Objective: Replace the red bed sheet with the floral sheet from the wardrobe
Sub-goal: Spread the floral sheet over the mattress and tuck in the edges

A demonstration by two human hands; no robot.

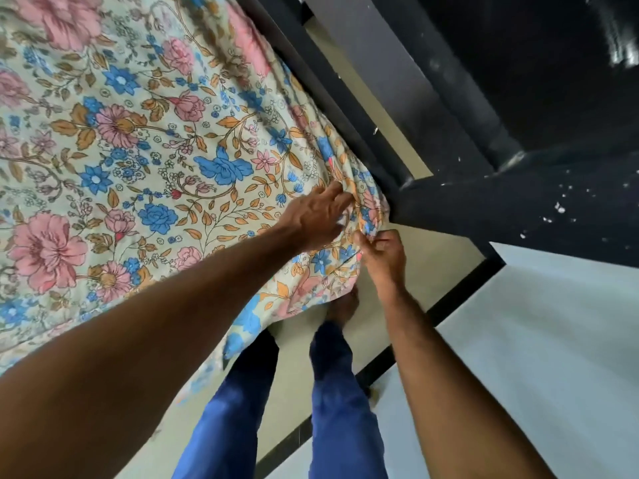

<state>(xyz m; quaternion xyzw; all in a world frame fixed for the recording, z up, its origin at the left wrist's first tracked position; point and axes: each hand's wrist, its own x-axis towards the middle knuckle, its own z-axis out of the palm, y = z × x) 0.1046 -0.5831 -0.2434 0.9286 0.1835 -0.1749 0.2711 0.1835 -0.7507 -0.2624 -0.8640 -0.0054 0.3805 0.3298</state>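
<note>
The floral sheet (145, 143), cream with pink and blue flowers, covers the bed across the left and centre of the view. Its corner bunches into folds at the bed's near right corner. My left hand (320, 216) lies on top of that corner, fingers spread and pressing the cloth down. Just below it, my right hand (378, 255) pinches the gathered edge of the sheet at the corner's side. No red sheet is in view.
A dark wall or furniture face (518, 98) stands close beyond the bed's corner, with a narrow strip of beige floor (366, 108) between. My legs in blue trousers (332, 402) stand on the floor by the bed. A white panel with a black border (539, 340) lies to the right.
</note>
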